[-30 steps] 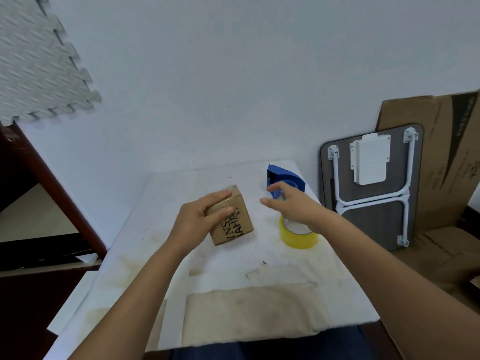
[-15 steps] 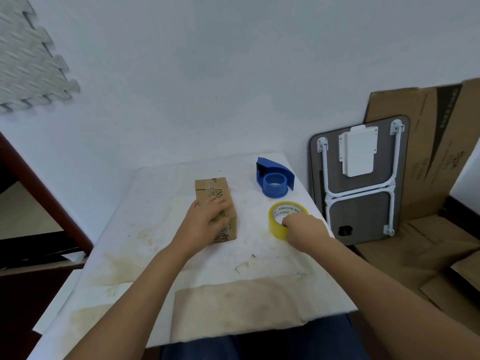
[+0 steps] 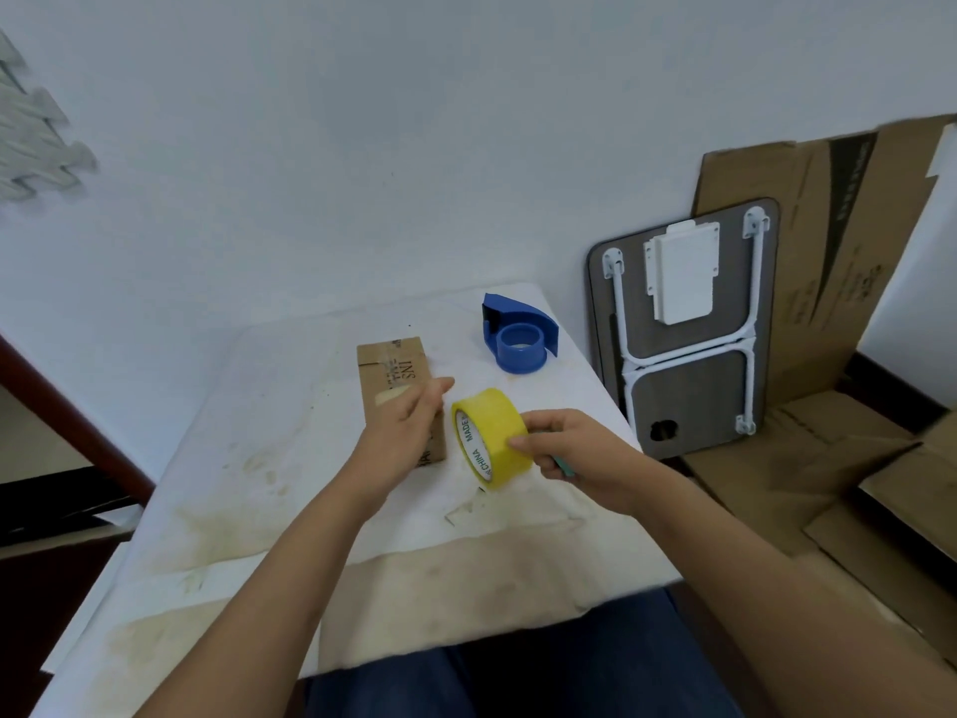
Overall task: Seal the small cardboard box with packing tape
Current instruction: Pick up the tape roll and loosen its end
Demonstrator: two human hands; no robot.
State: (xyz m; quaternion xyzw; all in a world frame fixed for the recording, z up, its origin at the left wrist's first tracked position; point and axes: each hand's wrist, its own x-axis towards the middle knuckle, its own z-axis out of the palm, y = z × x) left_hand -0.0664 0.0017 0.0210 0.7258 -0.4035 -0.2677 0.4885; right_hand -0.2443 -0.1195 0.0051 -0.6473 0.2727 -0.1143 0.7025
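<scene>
Right hand [image 3: 575, 453] grip clamped on tape roll [image 3: 492, 437], raised; left hand [image 3: 409, 427] fingers apart over box [image 3: 399, 375].

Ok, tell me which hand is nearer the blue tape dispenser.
Left, narrowly, as a judgement. The left hand hovers over the cardboard box, its fingertips nearest the blue tape dispenser. The right hand, holding the yellow tape roll, is lower and closer to the person.

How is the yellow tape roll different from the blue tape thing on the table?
The yellow roll of packing tape is held up on edge in the right hand; the blue plastic tape dispenser lies untouched on the white table. The yellow roll is a bare ring; the blue dispenser has a hood-shaped body around its hub. Both are round in the middle.
</scene>
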